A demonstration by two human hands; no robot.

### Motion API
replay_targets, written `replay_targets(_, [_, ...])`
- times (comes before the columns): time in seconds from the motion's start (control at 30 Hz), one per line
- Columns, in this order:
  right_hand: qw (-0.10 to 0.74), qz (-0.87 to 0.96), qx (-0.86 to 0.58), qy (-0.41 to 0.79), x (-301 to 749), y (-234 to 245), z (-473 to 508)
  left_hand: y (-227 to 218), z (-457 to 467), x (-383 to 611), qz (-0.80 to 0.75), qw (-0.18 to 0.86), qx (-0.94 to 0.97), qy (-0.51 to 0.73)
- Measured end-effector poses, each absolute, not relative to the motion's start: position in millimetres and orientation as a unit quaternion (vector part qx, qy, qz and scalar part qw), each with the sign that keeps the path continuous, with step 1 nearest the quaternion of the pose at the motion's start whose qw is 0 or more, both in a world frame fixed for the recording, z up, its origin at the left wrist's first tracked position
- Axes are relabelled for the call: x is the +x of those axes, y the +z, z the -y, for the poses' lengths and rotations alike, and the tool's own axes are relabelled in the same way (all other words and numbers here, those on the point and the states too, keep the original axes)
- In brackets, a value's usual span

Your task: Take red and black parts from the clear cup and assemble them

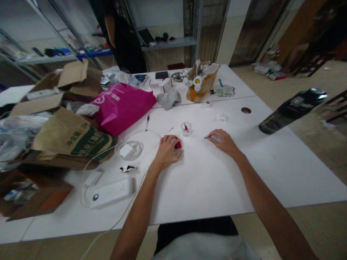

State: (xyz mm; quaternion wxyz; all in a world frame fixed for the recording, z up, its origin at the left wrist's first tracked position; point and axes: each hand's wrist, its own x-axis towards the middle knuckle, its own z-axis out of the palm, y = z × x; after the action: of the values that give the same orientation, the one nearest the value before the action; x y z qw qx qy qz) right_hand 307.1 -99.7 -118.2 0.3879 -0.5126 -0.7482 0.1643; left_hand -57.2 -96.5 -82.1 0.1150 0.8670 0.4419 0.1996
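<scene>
My left hand (168,151) rests on the white table (200,195), its fingers curled round a small red and black object (178,144). Most of that object is hidden by the hand, so its kind cannot be told. To the right, my right hand (222,141) pinches a tiny dark metallic piece (206,137) between thumb and forefinger, just over the tabletop. A small clear round container (186,130) stands beyond and between both hands, with a red piece (185,127) inside. Left of it lies a thin short bluish strip (171,129).
A black bottle (291,112) stands at the right. Leftward are a pen (147,122), a coiled white cable (138,148), a white power bank-like block (112,192), a magenta bag (123,106) and cardboard boxes (73,76). A brown paper bag (193,94) stands behind. Another person (119,36) stands beyond the table.
</scene>
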Motion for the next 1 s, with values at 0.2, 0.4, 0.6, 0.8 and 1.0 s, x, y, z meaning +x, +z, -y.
replay_targets(0.2, [0.389,0.751,-0.508,0.161,307.5,-118.5,99.2,-83.7,96.0,-57.1,-0.442,0.110,0.868,0.198])
replay_targets(0.4, [0.388,0.753,-0.505,0.164,307.6,-118.7,98.4,-82.5,96.9,-57.0,-0.442,0.108,0.868,0.200])
replay_targets(0.6, [0.388,0.751,-0.508,0.168,308.1,-119.7,98.6,-81.7,97.3,-56.9,-0.443,0.106,0.866,0.204])
replay_targets(0.8, [0.391,0.747,-0.511,0.168,307.8,-120.3,98.7,-81.0,97.0,-57.2,-0.442,0.108,0.867,0.201])
replay_targets(1.0, [0.399,0.742,-0.510,0.173,307.0,-118.0,99.8,-80.2,97.4,-57.2,-0.443,0.104,0.869,0.195])
